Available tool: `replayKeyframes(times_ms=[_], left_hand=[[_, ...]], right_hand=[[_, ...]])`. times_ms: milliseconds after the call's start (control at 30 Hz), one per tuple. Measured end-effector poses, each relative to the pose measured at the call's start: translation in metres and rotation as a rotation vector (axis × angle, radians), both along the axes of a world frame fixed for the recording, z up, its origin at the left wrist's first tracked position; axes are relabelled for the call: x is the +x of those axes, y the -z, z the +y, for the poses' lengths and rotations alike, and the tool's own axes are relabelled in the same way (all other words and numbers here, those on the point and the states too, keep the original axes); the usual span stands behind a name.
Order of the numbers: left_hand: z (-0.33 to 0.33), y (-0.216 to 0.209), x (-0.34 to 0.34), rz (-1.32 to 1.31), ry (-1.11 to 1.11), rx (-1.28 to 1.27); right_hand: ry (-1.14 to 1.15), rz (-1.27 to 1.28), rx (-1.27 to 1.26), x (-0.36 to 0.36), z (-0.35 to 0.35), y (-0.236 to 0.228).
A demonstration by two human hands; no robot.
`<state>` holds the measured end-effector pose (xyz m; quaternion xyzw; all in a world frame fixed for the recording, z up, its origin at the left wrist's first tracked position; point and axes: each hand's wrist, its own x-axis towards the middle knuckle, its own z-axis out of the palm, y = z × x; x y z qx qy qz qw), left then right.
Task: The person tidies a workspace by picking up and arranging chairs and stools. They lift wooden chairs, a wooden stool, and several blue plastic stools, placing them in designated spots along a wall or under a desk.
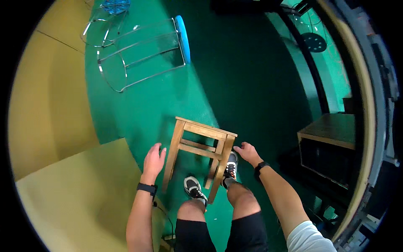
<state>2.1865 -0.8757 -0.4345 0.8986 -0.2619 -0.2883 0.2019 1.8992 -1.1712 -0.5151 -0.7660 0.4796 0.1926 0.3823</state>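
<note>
A small wooden stool [202, 129] is in front of my legs, its seat edge at the far side and its legs pointing back toward me. Whether it rests on the floor or is in the air, I cannot tell. My left hand [154, 161] is just left of the stool, thumb apart from the fingers, and appears not to touch it. On the other side, my right hand [248, 153] is near the seat's right corner with its thumb toward the wood and a small gap between. Neither hand holds anything. My shoes are under and beside the stool's legs.
A metal-framed stool with a blue seat [183, 40] lies on its side on the green floor [138, 113]. Another blue seat [116, 6] is behind it. A yellow box-like block [84, 193] is at left, and a dark-fronted cabinet [327, 131] at right.
</note>
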Motion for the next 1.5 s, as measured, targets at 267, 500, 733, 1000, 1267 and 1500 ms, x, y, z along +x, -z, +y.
replayKeyframes(times_ms=[267,500,733,1000,1267,1500], left_hand=[[-0.052,0.124,0.025,0.342,-0.206,0.05],[-0.07,0.135,0.024,0.633,-0.426,-0.072],[-0.032,0.056,0.015,0.719,-0.55,-0.095],[0.016,-0.139,-0.014,0.851,-0.989,-0.331],[0.125,-0.229,-0.045,0.787,-1.172,-0.542],[0.131,-0.285,-0.061,0.886,-1.301,-0.903]], right_hand=[[0.646,-0.21,1.008,0.043,-0.001,0.078],[0.995,-0.341,1.31,0.045,-0.006,0.073],[0.916,-0.251,1.213,0.06,-0.022,-0.009],[0.612,-0.326,1.288,0.101,-0.035,-0.169],[0.245,0.076,1.313,0.202,-0.019,-0.315],[-0.113,0.107,0.874,0.312,0.033,-0.368]])
